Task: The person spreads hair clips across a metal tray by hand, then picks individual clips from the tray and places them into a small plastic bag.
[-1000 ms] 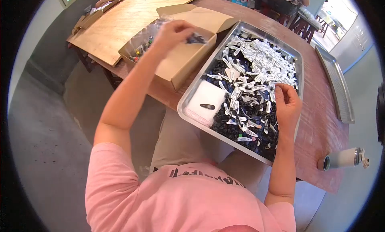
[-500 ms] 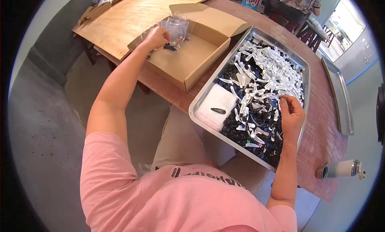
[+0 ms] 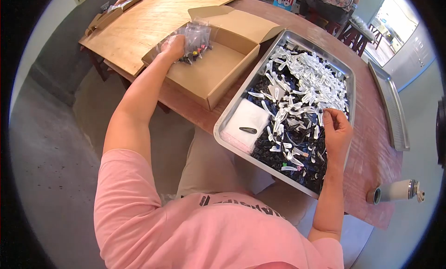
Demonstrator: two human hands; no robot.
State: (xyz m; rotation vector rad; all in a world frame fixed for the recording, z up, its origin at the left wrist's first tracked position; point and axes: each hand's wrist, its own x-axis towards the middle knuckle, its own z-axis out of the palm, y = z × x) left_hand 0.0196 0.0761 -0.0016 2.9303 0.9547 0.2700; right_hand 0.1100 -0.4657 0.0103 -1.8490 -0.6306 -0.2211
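Pinched right fingers point(image 3: 329, 119), any hold unclear, are nearer the white clips point(image 3: 309, 76), heaped forward and left in the tray point(image 3: 216, 129), while the left hand point(image 3: 173, 46), grip hidden, touches bags point(image 3: 198, 36) in the box point(image 3: 225, 64).

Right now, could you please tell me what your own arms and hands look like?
The left hand and right hand are ungloved, with no watch visible. Both forearms are bare; the pink T-shirt has short sleeves, and dark lettering crosses its chest. Rings are too small to tell.
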